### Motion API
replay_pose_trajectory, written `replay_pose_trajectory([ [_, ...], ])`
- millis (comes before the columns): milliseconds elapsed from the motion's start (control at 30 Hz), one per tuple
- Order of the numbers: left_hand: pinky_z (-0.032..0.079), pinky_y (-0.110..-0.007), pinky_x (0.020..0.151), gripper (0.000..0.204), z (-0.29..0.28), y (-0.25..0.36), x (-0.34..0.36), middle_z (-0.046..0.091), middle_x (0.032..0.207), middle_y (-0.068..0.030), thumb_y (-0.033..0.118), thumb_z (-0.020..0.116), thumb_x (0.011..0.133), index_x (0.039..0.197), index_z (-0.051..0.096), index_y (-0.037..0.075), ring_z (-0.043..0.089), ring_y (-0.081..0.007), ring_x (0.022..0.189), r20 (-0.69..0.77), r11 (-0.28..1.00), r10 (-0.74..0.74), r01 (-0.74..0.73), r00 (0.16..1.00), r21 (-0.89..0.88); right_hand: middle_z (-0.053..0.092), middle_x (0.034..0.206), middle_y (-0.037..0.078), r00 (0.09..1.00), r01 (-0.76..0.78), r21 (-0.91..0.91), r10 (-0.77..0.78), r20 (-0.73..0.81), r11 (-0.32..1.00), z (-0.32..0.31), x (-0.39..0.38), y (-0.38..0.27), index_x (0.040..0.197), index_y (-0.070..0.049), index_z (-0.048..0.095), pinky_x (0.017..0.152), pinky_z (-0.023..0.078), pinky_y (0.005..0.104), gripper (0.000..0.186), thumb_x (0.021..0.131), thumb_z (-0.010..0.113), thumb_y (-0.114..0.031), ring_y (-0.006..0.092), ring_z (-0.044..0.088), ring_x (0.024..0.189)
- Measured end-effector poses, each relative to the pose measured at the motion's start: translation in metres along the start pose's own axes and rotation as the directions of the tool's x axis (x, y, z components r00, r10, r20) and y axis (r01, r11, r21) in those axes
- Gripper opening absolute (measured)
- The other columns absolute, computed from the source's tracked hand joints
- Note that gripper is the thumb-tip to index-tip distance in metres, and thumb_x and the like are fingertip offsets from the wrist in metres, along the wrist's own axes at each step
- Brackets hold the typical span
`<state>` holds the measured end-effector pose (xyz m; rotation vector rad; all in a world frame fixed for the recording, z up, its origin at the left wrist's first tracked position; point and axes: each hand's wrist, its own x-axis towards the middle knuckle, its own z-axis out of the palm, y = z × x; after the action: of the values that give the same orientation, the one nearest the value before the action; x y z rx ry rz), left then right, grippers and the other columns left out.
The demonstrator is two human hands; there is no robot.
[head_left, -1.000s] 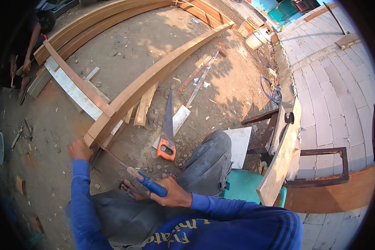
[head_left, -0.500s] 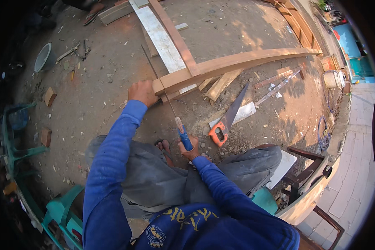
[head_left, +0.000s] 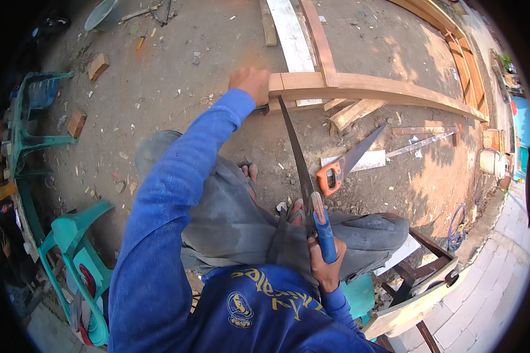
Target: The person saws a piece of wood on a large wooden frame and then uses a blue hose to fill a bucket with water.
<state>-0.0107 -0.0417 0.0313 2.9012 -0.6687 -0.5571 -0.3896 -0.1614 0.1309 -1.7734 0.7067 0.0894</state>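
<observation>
My left hand (head_left: 251, 82) is closed around the left end of a long brown wooden beam (head_left: 371, 86). A thin dark cut line crosses the beam just right of that hand. In my right hand (head_left: 325, 267) is a handsaw (head_left: 298, 150) with a blue grip, held low in front of my body. Its dark blade slants up and away, and the visible tip meets the beam's near side below the cut line. Whether the tip sits inside the cut cannot be made out. A second handsaw (head_left: 330, 178) with an orange handle lies on the ground to the right.
A narrower wooden piece (head_left: 319, 44) joins the beam from the far side, beside a whitish board (head_left: 290, 35). Wood offcuts (head_left: 359, 113) lie beneath the beam. Green plastic chairs (head_left: 76, 226) stand at left; a grey bucket (head_left: 102, 16) is far left. A wooden frame (head_left: 462, 53) lies far right.
My right hand has drawn the saw back toward my body, so the blade no longer lies across the beam's top. My left hand keeps hold of the beam end. The view has shifted.
</observation>
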Motion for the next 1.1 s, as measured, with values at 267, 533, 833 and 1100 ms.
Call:
replay_pose_trajectory([
  [267, 0.058, -0.046, 0.088, 0.03, 0.013, -0.011, -0.005, 0.074, 0.108, -0.0188, 0.013, 0.072, 0.079, 0.108, 0.072, 0.008, 0.071, -0.0383, 0.103, -0.088, 1.0, 0.022, -0.02, 0.996, 0.023, 0.051, 0.055, -0.002, 0.982, 0.182, 0.072, -0.185, 0.031, 0.981, 0.086, 0.183, 0.002, 0.066, -0.001, 0.058, 0.049, 0.037, 0.0302, 0.024, 0.085, 0.068, -0.012, 0.006, 0.048, 0.053],
  [533, 0.057, -0.048, 0.092, 0.044, 0.006, 0.0, 0.011, 0.072, 0.112, -0.0187, 0.029, 0.082, 0.076, 0.114, 0.071, 0.012, 0.068, -0.0401, 0.107, -0.055, 1.0, 0.013, -0.014, 0.998, -0.019, 0.056, 0.06, 0.004, 0.911, 0.391, 0.01, -0.385, -0.149, 0.92, 0.101, 0.176, 0.085, 0.075, 0.001, 0.064, 0.053, 0.044, 0.0326, 0.018, 0.085, 0.07, -0.013, 0.0105, 0.055, 0.056],
  [833, 0.058, -0.048, 0.088, 0.043, 0.017, -0.007, 0.008, 0.073, 0.107, -0.0186, 0.03, 0.084, 0.074, 0.11, 0.072, 0.011, 0.07, -0.0392, 0.103, -0.085, 0.999, 0.011, -0.014, 0.996, -0.041, 0.056, 0.061, 0.0, 0.997, 0.08, -0.025, -0.08, 0.0, 0.996, 0.003, 0.019, 0.008, 0.081, 0.004, 0.067, 0.053, 0.041, 0.0281, 0.012, 0.084, 0.067, -0.007, 0.0053, 0.049, 0.058],
  [1100, 0.059, -0.047, 0.084, 0.04, 0.019, -0.01, 0.007, 0.075, 0.1, -0.0178, 0.031, 0.084, 0.073, 0.105, 0.073, 0.01, 0.072, -0.0385, 0.096, -0.086, 0.999, 0.047, -0.048, 0.995, -0.007, 0.055, 0.058, 0.007, 0.934, 0.355, 0.071, -0.352, -0.061, 0.932, 0.103, 0.186, 0.07, 0.069, 0.001, 0.06, 0.053, 0.043, 0.0341, 0.017, 0.082, 0.067, -0.008, 0.0127, 0.054, 0.054],
])
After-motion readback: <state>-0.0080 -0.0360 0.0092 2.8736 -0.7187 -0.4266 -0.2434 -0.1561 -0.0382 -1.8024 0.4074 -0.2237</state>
